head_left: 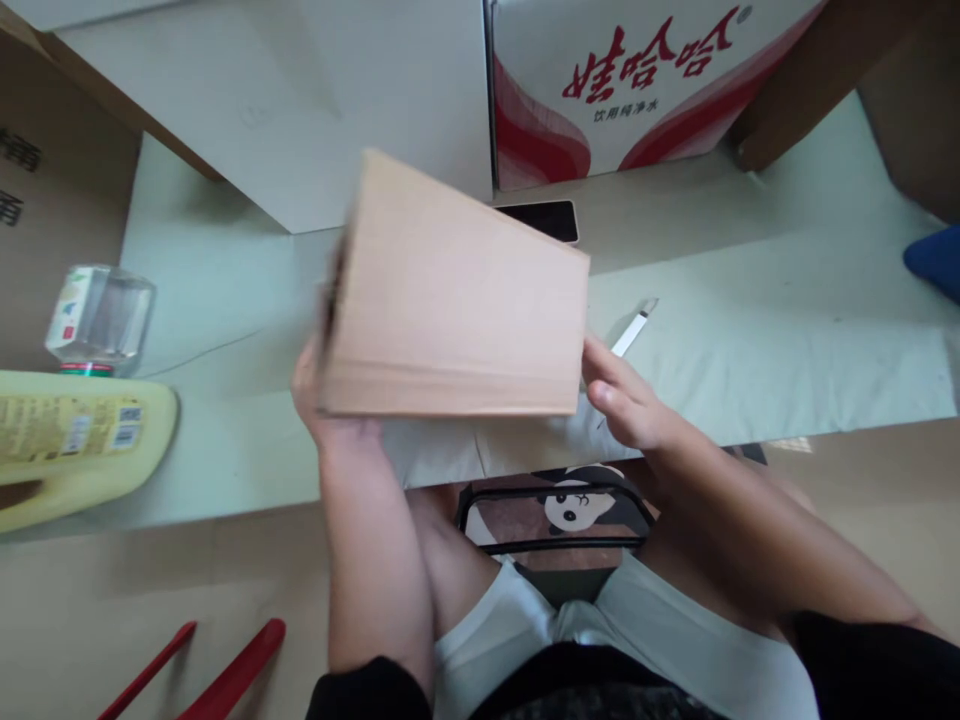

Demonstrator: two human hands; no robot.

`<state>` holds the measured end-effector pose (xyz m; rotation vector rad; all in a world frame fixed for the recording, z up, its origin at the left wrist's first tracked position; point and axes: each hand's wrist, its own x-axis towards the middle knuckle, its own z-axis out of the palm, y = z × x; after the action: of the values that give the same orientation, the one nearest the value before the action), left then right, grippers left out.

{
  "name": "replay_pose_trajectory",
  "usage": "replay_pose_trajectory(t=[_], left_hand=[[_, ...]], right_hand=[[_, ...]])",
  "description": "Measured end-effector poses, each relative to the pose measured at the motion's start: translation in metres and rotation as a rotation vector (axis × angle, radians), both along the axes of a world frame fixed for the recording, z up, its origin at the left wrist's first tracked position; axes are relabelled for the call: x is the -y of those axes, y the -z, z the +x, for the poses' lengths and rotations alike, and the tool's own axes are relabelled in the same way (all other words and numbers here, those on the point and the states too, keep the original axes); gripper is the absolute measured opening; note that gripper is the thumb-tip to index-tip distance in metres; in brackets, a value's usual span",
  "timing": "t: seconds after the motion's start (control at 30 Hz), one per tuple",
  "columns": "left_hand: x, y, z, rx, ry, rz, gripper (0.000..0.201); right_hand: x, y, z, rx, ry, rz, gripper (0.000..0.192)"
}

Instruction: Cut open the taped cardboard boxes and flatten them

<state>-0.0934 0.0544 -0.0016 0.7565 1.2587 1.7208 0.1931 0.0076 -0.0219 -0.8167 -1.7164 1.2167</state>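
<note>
A cardboard box is in the person's hands, right in front of me, tilted above the near part of the cloth-covered table; I can't tell whether any corner rests on the cloth. The left hand holds it at its 8 o'clock corner, its fingers mostly behind the cardboard, so I can't say how they're spread. The right hand meets the box's edge at 4 o'clock, fingers close together and reaching to the cardboard, thumb set apart; whether they pinch it, I can't tell.

Just past that hand, at 3 o'clock from the box, lies a slim white cutter. A phone pokes out at 1 o'clock, partly covered. Behind stand 2 bigger boxes: a plain white carton at 11 o'clock and a red-and-white carton at 1 o'clock. Over at 9 o'clock there's a clear bottle, with a yellow jug just beside it.
</note>
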Motion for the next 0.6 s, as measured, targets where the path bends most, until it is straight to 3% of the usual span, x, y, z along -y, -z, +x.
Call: replay_pose_trajectory(t=[0.1,0.2,0.33,0.4,0.5,0.6], left_hand=[[0.005,0.003,0.015,0.061,0.098,-0.137,0.049],[0.008,0.005,0.027,0.069,0.169,-0.349,0.051],[0.011,0.009,0.031,0.064,0.38,-0.419,0.072],[0.013,0.012,0.03,0.015,0.419,-0.451,0.08],[0.015,0.017,0.03,-0.063,0.41,-0.497,0.076],[0.013,0.019,0.03,-0.08,0.45,-0.44,0.065]], right_hand=[[0.003,-0.009,-0.004,0.029,-0.023,0.168,0.068],[0.003,-0.015,-0.004,0.091,0.04,0.222,0.07],[0.002,-0.015,0.0,0.165,0.081,0.223,0.064],[0.003,-0.014,0.001,0.184,0.102,0.226,0.063],[0.004,-0.013,0.003,0.191,0.162,0.248,0.064],[0.005,-0.014,0.004,0.158,0.246,0.233,0.058]])
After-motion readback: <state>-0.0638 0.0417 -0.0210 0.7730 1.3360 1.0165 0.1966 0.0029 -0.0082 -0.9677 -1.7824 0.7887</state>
